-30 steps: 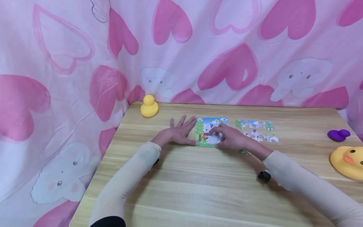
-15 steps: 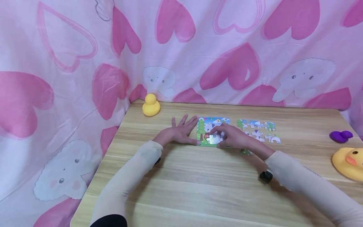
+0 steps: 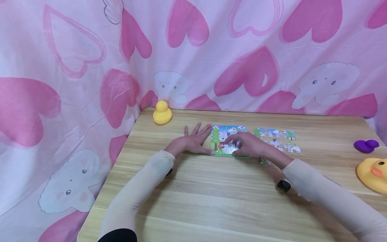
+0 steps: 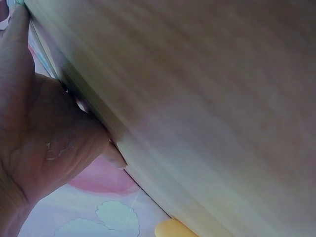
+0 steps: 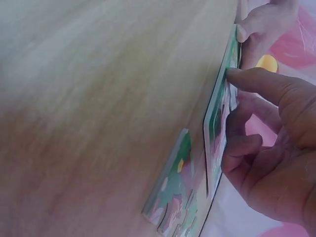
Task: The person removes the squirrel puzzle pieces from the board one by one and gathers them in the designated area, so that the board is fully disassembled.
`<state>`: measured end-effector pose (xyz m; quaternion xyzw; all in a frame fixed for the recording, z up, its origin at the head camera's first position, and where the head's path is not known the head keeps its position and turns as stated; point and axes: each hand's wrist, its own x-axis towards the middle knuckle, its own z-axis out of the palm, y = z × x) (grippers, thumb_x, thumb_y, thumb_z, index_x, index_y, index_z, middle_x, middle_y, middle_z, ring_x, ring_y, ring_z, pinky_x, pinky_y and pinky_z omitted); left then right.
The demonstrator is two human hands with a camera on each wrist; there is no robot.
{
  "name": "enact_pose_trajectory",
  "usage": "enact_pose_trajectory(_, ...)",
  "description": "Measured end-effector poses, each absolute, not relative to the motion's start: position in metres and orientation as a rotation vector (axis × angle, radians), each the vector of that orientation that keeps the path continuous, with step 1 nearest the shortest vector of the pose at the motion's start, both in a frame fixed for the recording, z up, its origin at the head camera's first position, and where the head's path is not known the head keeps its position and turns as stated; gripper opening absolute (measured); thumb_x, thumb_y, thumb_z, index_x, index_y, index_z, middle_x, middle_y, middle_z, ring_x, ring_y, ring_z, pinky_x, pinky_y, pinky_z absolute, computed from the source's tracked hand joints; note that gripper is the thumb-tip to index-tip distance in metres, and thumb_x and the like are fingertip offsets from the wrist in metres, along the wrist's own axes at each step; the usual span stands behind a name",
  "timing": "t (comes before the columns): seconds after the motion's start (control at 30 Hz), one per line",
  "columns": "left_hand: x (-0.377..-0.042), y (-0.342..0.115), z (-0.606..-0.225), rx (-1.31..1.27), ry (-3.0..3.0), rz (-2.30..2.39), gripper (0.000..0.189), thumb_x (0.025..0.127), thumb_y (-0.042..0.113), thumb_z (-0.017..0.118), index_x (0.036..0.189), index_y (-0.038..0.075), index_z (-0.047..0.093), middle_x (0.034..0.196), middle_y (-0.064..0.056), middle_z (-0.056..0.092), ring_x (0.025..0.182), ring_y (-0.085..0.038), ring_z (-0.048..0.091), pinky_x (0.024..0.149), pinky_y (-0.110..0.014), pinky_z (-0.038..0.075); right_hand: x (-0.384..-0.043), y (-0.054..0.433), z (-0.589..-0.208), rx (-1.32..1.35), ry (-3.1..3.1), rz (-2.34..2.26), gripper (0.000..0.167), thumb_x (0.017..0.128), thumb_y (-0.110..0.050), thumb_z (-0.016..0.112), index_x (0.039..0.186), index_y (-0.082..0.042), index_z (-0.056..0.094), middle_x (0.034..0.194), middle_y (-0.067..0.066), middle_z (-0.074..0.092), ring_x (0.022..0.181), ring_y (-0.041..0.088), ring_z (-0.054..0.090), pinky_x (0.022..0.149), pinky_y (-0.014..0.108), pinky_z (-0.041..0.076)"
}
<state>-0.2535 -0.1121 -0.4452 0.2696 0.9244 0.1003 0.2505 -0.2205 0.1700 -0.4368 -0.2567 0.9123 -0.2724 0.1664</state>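
A colourful picture puzzle board with green trees and a white animal lies flat on the table. My left hand rests at its left side with fingers spread, thumb and index fingertips right at the board's edge. Over the lower right of the board, my right hand bends down and pinches a small pale puzzle piece between thumb and fingers, close against the picture. The right fingers hide part of the board. Several loose puzzle pieces lie to the right, and a green section shows below the right wrist.
The wooden table meets a pink heart-print curtain at the back and left. A yellow duck stands at the back left corner. On the right are a purple duck and a larger yellow duck.
The bright glare on the piece under my right fingers has shrunk as the fingers shift slightly. My left hand keeps its place; the head view has drifted a little.
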Motion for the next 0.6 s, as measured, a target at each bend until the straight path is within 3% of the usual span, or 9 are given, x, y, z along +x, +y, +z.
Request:
enact_pose_trajectory(0.23,-0.253,-0.111,-0.445,0.722,2.516,0.269,0.118,0.09,0.083,0.057,0.17,0.032,-0.013,0.179,0.01,-0.018,0.165,-0.031,-0.024,0.12,-0.079,-0.02,-0.212,0.173,-0.434,-0.786,2.733,-0.645,0.051,0.082,-0.023,0.09,0.13,-0.032,0.075,0.107,-0.002,0.071,0.083,0.013,0.064,0.072,0.031,0.056)
enact_pose_trajectory(0.43,-0.252,-0.111,-0.445,0.727,2.525,0.253,0.119,0.09,0.083,0.057,0.17,0.031,-0.013,0.179,0.01,-0.018,0.165,-0.032,-0.023,0.12,-0.08,-0.019,-0.199,0.184,-0.426,-0.79,2.811,-0.611,0.051,0.082,-0.029,0.089,0.131,-0.034,0.073,0.112,-0.003,0.07,0.082,0.011,0.061,0.069,0.031,0.053)
enact_pose_trajectory(0.6,-0.253,-0.111,-0.445,0.741,2.524,0.256,0.119,0.09,0.082,0.058,0.17,0.03,-0.013,0.179,0.009,-0.017,0.165,-0.033,-0.023,0.12,-0.08,-0.018,-0.187,0.209,-0.418,-0.738,2.795,-0.698,0.05,0.082,-0.024,0.088,0.129,-0.034,0.073,0.108,-0.003,0.065,0.075,0.011,0.058,0.063,0.029,0.05)
